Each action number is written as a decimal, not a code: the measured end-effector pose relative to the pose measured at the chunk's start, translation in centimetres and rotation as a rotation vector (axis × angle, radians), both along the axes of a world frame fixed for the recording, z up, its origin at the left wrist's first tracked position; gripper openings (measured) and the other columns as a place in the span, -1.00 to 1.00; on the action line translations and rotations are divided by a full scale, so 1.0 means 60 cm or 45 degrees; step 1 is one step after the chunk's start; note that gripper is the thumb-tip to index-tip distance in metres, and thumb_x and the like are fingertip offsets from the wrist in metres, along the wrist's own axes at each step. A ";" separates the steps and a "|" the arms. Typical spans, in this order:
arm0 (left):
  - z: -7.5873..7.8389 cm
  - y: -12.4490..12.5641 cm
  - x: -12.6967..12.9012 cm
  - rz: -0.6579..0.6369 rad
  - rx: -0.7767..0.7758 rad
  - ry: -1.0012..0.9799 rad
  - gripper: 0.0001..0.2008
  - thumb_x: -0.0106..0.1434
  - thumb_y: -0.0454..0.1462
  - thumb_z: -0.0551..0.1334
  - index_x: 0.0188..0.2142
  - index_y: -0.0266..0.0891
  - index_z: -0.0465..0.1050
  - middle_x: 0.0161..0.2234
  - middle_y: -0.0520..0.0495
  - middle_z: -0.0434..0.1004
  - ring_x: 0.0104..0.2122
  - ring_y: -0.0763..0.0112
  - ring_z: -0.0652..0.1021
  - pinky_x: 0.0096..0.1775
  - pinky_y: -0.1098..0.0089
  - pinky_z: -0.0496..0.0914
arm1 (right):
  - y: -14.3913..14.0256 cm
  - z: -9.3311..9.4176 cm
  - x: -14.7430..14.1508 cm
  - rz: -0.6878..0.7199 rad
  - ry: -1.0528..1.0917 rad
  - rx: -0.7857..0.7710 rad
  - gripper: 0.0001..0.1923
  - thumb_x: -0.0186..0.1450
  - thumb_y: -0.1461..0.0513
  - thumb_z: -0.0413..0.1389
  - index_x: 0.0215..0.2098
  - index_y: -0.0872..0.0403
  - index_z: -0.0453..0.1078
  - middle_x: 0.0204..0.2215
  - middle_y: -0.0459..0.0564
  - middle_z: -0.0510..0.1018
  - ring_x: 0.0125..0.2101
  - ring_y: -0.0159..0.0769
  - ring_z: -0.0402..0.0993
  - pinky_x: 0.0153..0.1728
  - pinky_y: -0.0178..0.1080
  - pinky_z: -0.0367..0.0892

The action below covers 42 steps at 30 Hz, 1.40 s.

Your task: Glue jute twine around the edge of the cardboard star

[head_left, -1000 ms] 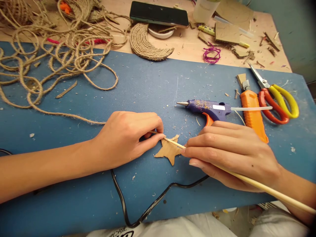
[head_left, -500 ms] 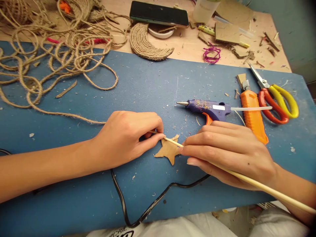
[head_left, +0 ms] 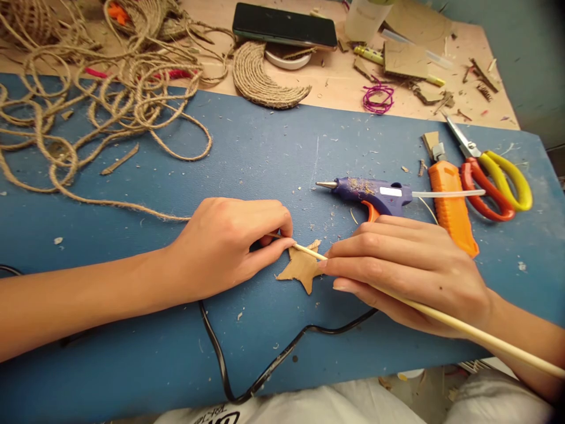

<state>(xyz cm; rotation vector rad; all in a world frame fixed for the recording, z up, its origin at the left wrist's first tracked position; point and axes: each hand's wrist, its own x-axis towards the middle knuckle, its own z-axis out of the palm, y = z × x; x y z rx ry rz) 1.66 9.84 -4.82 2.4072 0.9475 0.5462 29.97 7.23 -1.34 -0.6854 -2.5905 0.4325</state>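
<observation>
A thin wooden stick [head_left: 468,330] runs from under my right hand up to the fingers of my left hand. My left hand [head_left: 233,244] pinches its tip end between thumb and forefinger. Jute twine [head_left: 145,210] leads from the left up to this hand, and whether the fingers grip it is hidden. My right hand [head_left: 410,271] closes on the stick farther along. Beneath the stick lies a small cardboard star [head_left: 302,271] on the blue mat, its right point partly covered by my right fingertips. A blue glue gun [head_left: 373,193] rests just beyond my right hand.
Loose twine [head_left: 141,94] sprawls at the left. At the back are a twine-covered crescent [head_left: 265,79] and a phone [head_left: 285,26]. An orange cutter [head_left: 452,206] and scissors [head_left: 498,176] lie right. A black cable [head_left: 269,371] curves along the front.
Almost nothing differs. Both hands keep their hold on the stick above the star, and the view has shifted very slightly.
</observation>
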 end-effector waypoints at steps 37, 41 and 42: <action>0.010 -0.008 0.005 -0.130 0.285 0.123 -0.74 0.46 -0.09 0.32 -0.04 -0.22 0.49 -0.02 -0.19 0.62 -0.07 0.10 0.54 -0.10 0.12 0.27 | -0.003 0.007 0.004 -0.053 0.009 -0.025 -0.93 0.54 0.31 0.17 -0.06 0.13 0.51 -0.23 0.00 0.69 -0.29 -0.36 0.59 -0.25 -0.21 0.39; 0.009 -0.008 0.005 -0.137 0.282 0.116 -0.74 0.46 -0.09 0.32 -0.04 -0.23 0.50 -0.03 -0.20 0.61 -0.08 0.11 0.53 -0.12 0.13 0.27 | -0.002 0.007 0.004 -0.049 0.033 -0.016 -0.93 0.54 0.32 0.18 -0.05 0.13 0.51 -0.23 0.01 0.70 -0.30 -0.36 0.58 -0.27 -0.21 0.38; 0.009 -0.008 0.005 -0.138 0.284 0.116 -0.74 0.46 -0.09 0.32 -0.05 -0.23 0.50 -0.03 -0.20 0.61 -0.08 0.11 0.53 -0.12 0.13 0.27 | -0.002 0.007 0.004 -0.049 0.034 -0.013 -0.93 0.53 0.32 0.18 -0.05 0.12 0.51 -0.23 0.01 0.70 -0.30 -0.36 0.59 -0.27 -0.21 0.38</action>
